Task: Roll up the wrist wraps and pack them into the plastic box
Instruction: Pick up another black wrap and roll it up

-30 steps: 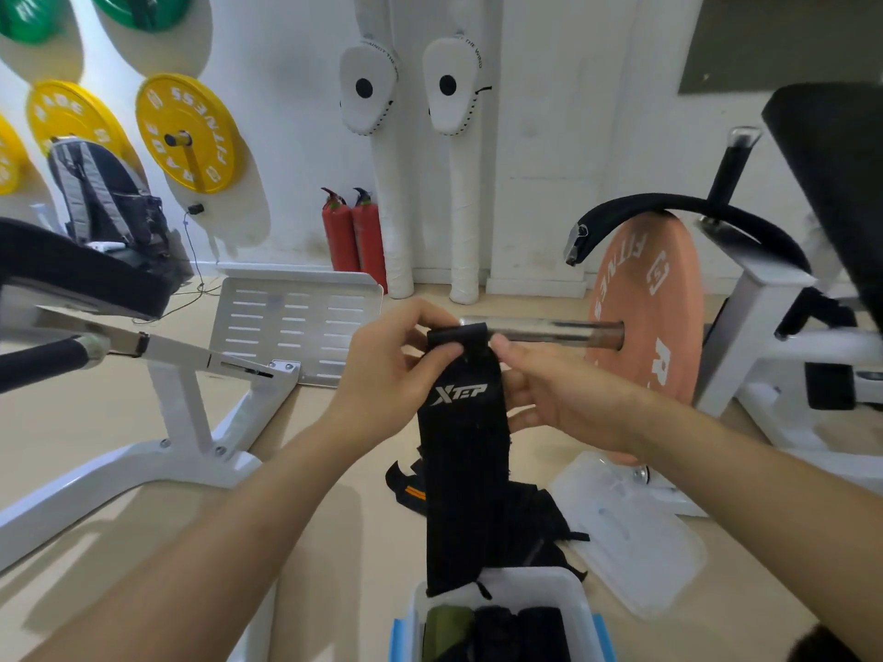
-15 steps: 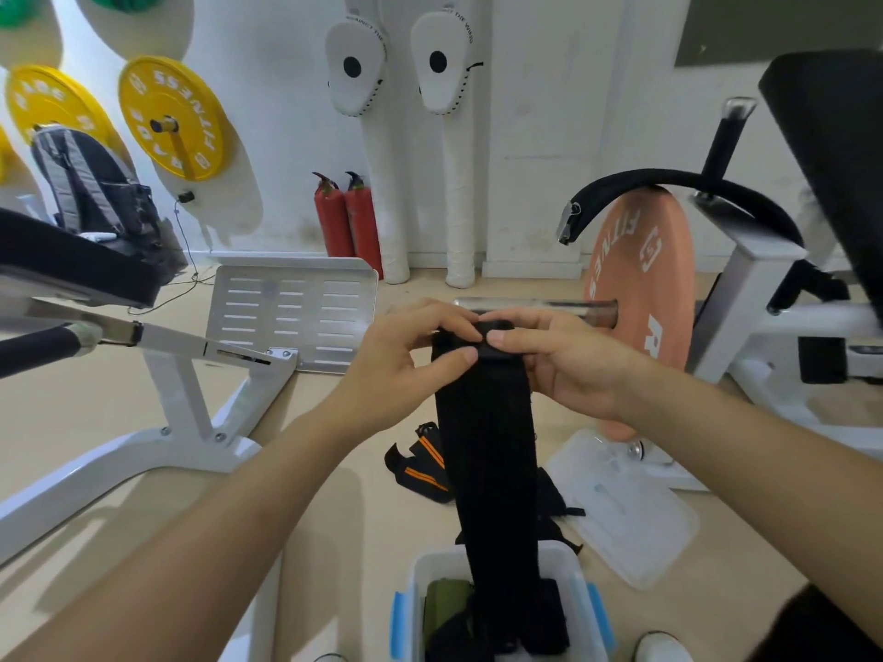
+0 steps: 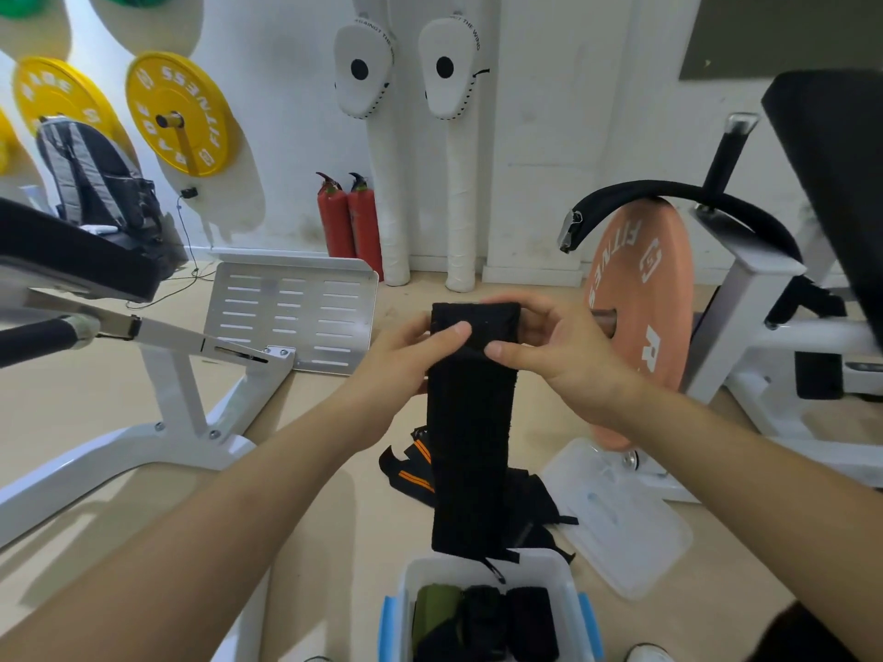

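A long black wrist wrap (image 3: 470, 446) hangs in the air in front of me, its top end turned into a small roll. My left hand (image 3: 406, 360) pinches the roll's left side, thumb across the front. My right hand (image 3: 554, 351) grips the right side, thumb on the wrap. The wrap's loose tail dangles just above a white plastic box (image 3: 568, 585) with blue latches at the bottom of the view. Inside the box lie rolled wraps, one olive green (image 3: 432, 609) and two black (image 3: 530, 618). More unrolled black wraps with orange stripes (image 3: 411, 470) lie on the floor behind the hanging wrap.
The box's clear lid (image 3: 621, 523) lies on the floor to the right. A white machine frame (image 3: 157, 422) stands left, a perforated footplate (image 3: 291, 312) beyond it. An orange weight plate (image 3: 640, 317) on a bar stands right. Two red extinguishers (image 3: 351, 222) stand at the wall.
The top of the wrap has been turned over into a thicker roll, hiding the white logo. The hanging tail has risen from inside the box to just above its rim.
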Demonstrator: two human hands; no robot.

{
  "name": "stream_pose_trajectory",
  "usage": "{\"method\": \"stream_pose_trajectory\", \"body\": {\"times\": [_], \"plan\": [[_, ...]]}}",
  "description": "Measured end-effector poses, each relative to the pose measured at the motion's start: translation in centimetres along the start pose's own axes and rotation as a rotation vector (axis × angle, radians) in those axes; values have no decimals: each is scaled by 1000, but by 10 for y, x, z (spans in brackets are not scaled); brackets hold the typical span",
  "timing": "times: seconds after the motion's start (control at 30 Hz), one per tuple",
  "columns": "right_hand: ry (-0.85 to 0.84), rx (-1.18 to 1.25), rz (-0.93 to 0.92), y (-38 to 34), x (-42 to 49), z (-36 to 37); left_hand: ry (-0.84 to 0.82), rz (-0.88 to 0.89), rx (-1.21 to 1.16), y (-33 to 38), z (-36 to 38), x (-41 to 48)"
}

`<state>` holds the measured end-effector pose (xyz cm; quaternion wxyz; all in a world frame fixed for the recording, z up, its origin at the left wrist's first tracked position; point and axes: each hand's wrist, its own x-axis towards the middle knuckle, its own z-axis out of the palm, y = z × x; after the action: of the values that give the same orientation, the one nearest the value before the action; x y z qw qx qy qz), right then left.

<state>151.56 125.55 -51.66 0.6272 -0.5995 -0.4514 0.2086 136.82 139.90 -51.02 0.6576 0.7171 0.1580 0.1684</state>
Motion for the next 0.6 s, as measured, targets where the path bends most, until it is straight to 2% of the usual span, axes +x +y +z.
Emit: {"method": "stream_pose_trajectory", "body": {"times": [0.13, 0.2, 0.37, 0.5, 0.6], "plan": [[5, -113, -31, -3, -3, 3, 36, 89, 25, -2, 0, 0], [-10, -33, 40, -8, -5, 5, 64, 125, 41, -2, -2, 0], [-169, 120, 321, -15, -10, 8, 135, 224, -4, 2, -4, -2], [-133, 242, 442, -18, -5, 11, 102, 314, 93, 1, -4, -4], [-73, 283, 496, -18, -5, 11, 72, 374, 262, -3, -4, -2]]}}
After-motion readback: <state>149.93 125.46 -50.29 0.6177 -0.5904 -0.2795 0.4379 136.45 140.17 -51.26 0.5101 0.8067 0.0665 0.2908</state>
